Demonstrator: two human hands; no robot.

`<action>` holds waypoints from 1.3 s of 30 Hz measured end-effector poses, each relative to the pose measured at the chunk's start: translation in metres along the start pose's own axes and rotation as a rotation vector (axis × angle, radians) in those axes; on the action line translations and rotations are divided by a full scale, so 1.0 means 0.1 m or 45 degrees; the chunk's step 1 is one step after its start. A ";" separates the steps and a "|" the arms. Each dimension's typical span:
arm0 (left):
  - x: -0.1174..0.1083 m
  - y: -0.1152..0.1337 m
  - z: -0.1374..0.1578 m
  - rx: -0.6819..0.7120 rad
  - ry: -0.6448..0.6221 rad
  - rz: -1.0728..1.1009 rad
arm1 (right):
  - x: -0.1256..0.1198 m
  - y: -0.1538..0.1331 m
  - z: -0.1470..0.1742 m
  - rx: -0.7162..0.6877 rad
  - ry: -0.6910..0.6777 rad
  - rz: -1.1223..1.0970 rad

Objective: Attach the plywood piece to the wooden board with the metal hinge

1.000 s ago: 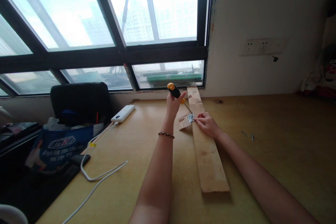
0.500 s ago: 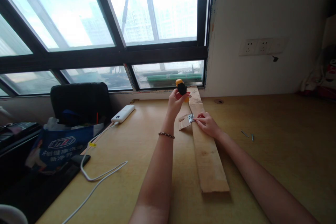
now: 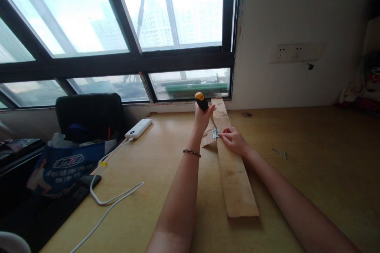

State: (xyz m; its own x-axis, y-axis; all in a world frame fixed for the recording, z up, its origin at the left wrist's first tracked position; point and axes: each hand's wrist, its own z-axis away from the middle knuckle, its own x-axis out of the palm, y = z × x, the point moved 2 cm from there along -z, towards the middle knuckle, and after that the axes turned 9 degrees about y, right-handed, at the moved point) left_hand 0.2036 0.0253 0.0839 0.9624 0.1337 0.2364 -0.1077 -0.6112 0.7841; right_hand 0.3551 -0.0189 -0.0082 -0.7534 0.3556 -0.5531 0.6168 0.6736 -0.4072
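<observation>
The left hand (image 3: 202, 116) is gripping a screwdriver (image 3: 201, 101), which is slanting down from about eleven o'clock toward a metal hinge (image 3: 215, 133). The hinge is sitting at the nine o'clock edge of a long board (image 3: 238, 184), and a small wood piece (image 3: 207, 139) is lying at its eight o'clock. The right hand (image 3: 234, 141) is resting on the board toward four o'clock, reaching the hinge; whether it is pinching anything cannot be told at this size. Two screws (image 3: 276, 151) are lying on the desk (image 3: 314, 201), between three and four o'clock. Good work here is probably depending on a squarer tool and firm, even pressure, since a slanting tip is likely to slip toward the right hand.
</observation>
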 end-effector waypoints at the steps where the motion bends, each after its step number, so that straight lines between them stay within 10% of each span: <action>1: -0.01 -0.01 0.00 -0.004 0.015 0.002 | 0.00 0.00 0.00 0.001 -0.001 0.003; 12: -0.15 -0.08 -0.05 -0.025 0.110 -0.009 | 0.00 0.00 0.00 0.009 -0.001 -0.003; 26: 0.06 0.05 0.07 -0.155 -0.235 0.176 | 0.00 0.00 0.00 0.017 0.003 -0.010; 39: 0.11 -0.02 0.11 0.158 -0.259 -0.184 | -0.01 -0.02 0.00 0.006 -0.010 0.013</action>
State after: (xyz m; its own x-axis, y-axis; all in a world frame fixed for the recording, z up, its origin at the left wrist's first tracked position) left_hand 0.2176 0.0189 0.0788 0.9972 0.0744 -0.0025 0.0533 -0.6896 0.7222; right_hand 0.3549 -0.0203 -0.0066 -0.7451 0.3576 -0.5631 0.6259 0.6665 -0.4049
